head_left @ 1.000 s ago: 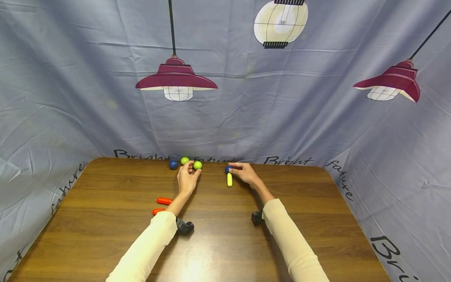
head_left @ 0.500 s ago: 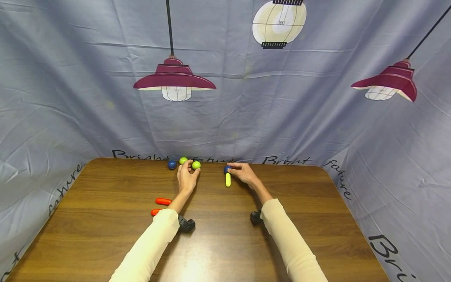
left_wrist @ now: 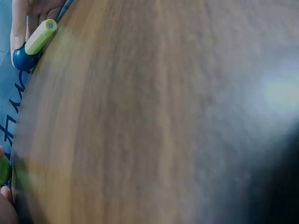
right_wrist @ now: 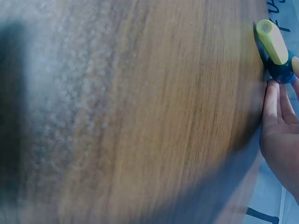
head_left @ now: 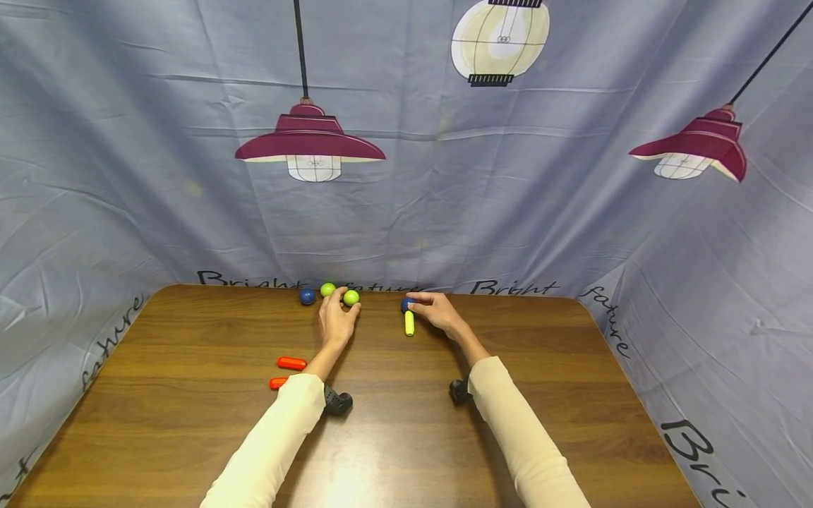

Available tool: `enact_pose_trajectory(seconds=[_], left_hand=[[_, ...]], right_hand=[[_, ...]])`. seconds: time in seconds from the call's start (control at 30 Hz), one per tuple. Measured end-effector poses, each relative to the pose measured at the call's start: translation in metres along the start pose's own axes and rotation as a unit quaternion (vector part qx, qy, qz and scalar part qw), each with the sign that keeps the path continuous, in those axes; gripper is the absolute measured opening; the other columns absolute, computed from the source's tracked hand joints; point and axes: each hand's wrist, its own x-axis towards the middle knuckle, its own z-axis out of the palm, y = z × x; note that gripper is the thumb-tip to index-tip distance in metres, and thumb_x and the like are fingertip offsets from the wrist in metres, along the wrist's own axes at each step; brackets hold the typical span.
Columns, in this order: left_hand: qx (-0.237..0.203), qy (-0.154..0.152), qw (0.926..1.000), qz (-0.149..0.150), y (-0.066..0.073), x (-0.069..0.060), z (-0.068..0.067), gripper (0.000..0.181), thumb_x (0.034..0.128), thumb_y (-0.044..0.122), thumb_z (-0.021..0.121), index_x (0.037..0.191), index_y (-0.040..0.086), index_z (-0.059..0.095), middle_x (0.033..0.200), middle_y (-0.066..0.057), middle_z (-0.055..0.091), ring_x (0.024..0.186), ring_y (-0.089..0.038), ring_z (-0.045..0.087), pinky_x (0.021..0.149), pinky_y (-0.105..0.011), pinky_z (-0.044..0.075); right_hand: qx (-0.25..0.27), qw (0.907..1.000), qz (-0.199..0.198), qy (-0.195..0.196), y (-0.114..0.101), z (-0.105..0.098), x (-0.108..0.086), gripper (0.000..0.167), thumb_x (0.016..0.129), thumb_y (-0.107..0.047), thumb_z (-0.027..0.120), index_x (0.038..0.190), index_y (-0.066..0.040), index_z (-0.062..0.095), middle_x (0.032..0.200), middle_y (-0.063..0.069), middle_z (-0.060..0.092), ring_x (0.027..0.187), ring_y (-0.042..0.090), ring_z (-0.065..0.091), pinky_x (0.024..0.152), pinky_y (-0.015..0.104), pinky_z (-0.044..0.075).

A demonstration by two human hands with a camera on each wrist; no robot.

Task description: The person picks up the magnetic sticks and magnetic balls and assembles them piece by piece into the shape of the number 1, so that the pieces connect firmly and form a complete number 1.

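Observation:
At the back of the table, my left hand (head_left: 336, 321) holds a green ball (head_left: 351, 298) between thumb and fingers. A second green ball (head_left: 327, 289) and a blue ball (head_left: 307, 296) lie just left of its fingertips. To the right, my right hand (head_left: 440, 313) pinches another blue ball (right_wrist: 281, 72) between thumb and fingers. A short yellow stick (head_left: 409, 324) with a hole in its end points from this ball toward the table's front. Whether stick and ball are joined, I cannot tell. Only fingertips and part of the green ball (left_wrist: 4, 170) show at the left wrist view's edge.
Two red sticks (head_left: 291, 363) lie left of my left forearm, the nearer one partly hidden by the sleeve. Black wrist devices (head_left: 338, 401) sit at both cuffs. A grey-blue printed curtain (head_left: 406, 212) hangs right behind the wooden table (head_left: 406, 437).

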Motion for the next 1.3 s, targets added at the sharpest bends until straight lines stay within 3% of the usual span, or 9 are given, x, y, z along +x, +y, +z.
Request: enact_pose_trajectory(seconds=[0.27, 0.57, 0.8, 1.0, 1.3], left_hand=[[0.027, -0.015, 0.9995, -0.01, 0.005, -0.001, 0.002, 0.043, 0.0894, 0.012, 0.074, 0.13, 0.006, 0.061, 0.117, -0.021, 0.061, 0.105, -0.035, 0.058, 0.089, -0.048, 0.048], [-0.02, -0.025, 0.9995, 0.005, 0.01, -0.009, 0.004, 0.04, 0.0888, 0.009, 0.074, 0.127, 0.001, 0.063, 0.113, -0.019, 0.066, 0.099, -0.033, 0.063, 0.086, -0.048, 0.051], [-0.054, -0.083, 0.9951, 0.003, 0.017, -0.022, 0.005, 0.041, 0.0906, 0.006, 0.073, 0.129, -0.002, 0.06, 0.115, -0.018, 0.068, 0.1, -0.03, 0.066, 0.087, -0.043, 0.054], [-0.059, -0.133, 0.9893, 0.018, 0.02, -0.033, 0.006, 0.041, 0.0915, 0.005, 0.072, 0.13, -0.004, 0.059, 0.116, -0.02, 0.066, 0.1, -0.032, 0.068, 0.086, -0.04, 0.057], [-0.064, -0.157, 0.9852, 0.027, 0.026, -0.045, 0.009, 0.038, 0.0898, 0.005, 0.074, 0.125, -0.005, 0.061, 0.114, -0.021, 0.065, 0.101, -0.033, 0.067, 0.087, -0.04, 0.056]], right_hand=[[-0.012, 0.9999, -0.004, 0.0, -0.003, 0.0, -0.001, 0.038, 0.098, -0.022, 0.066, 0.135, -0.011, 0.064, 0.143, 0.013, 0.054, 0.13, 0.033, 0.048, 0.106, 0.047, 0.042], [0.013, 0.9999, -0.001, -0.01, -0.003, -0.001, -0.003, 0.04, 0.099, -0.02, 0.064, 0.137, -0.008, 0.061, 0.144, 0.014, 0.053, 0.134, 0.034, 0.044, 0.11, 0.05, 0.037], [0.004, 1.0, -0.002, -0.004, -0.002, 0.0, -0.001, 0.039, 0.099, -0.022, 0.065, 0.136, -0.01, 0.062, 0.142, 0.012, 0.054, 0.134, 0.033, 0.045, 0.11, 0.049, 0.037], [0.003, 1.0, -0.009, 0.0, -0.003, 0.001, -0.001, 0.039, 0.099, -0.021, 0.065, 0.135, -0.009, 0.063, 0.141, 0.013, 0.055, 0.134, 0.033, 0.045, 0.11, 0.048, 0.036], [-0.001, 1.0, -0.004, -0.006, -0.003, 0.0, -0.001, 0.04, 0.1, -0.022, 0.064, 0.137, -0.009, 0.061, 0.142, 0.012, 0.055, 0.133, 0.033, 0.046, 0.111, 0.049, 0.036]])
